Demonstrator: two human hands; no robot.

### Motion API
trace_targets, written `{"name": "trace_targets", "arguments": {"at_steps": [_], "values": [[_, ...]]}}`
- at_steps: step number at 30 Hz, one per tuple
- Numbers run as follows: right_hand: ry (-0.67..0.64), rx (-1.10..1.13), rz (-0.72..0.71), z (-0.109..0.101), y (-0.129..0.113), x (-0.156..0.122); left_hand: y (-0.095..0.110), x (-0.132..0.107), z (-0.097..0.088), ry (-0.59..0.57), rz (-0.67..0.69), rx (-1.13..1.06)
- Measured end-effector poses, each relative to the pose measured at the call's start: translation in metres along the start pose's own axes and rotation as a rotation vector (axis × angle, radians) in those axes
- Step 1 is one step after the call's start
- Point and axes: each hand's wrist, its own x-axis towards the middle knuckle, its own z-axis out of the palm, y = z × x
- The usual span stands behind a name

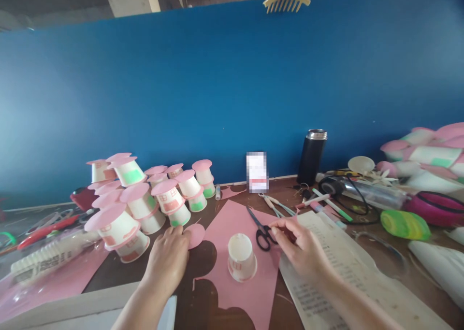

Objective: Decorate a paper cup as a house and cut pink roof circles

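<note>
My left hand (169,255) is closed, its fingers curled down at the edge of a pink paper circle (196,236), which they partly cover. The thumb and fingers of my right hand (299,240) pinch a handle loop of the black scissors (262,234), whose blades point away over the pink sheet (232,219). Rounded pieces have been cut out of that sheet's edge. Between my hands, a paper cup pair (240,257) stands on the sheet, with a red-drawn window on its lower part.
Stacked cups with pink brims (170,199) crowd the left. A black bottle (312,158), pliers (273,205) and markers (335,207) sit at the back. Printed paper (326,272) lies right, beside a green container (405,224). A blue partition (217,93) rises behind.
</note>
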Motion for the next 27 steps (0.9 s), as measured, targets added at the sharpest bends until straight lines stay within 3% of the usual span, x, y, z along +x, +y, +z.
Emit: {"name": "trace_targets", "arguments": {"at_steps": [7,11,15,21,24,27], "values": [[-0.016,-0.016,-0.015,0.0,-0.002,0.0,-0.001,0.005,0.009,0.053,0.035,0.005],[-0.014,0.002,-0.017,0.0,-0.002,0.0,-0.002,0.005,0.013,0.142,0.04,-0.013],[-0.011,0.016,-0.022,0.001,-0.002,0.0,-0.003,0.004,0.013,0.347,-0.008,-0.034],[0.003,0.01,0.006,0.006,0.002,0.0,0.01,-0.001,0.006,0.95,0.047,-0.294],[0.015,0.014,0.02,0.009,0.003,-0.001,0.025,-0.005,0.006,1.029,0.136,-0.426],[0.014,0.021,0.016,0.01,0.001,-0.001,0.04,-0.008,0.012,0.995,0.233,-0.461]]}}
